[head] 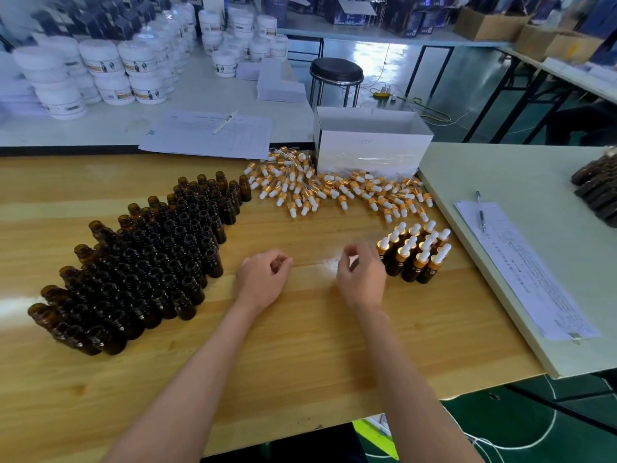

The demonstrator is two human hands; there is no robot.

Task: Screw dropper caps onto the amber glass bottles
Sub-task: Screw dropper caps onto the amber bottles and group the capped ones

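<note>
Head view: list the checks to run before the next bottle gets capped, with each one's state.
1. Open bottles stand upright beside the left hand: ok.
2. Loose caps lie heaped on the table, beyond both hands: ok.
3. Left hand free, fingers loosely curled: ok.
4. Right hand free: cannot tell, its curled fingers hide the palm.
5. Capped bottles upright, just right of the right hand: ok.
6. Those caps screwed tight: cannot tell.
</note>
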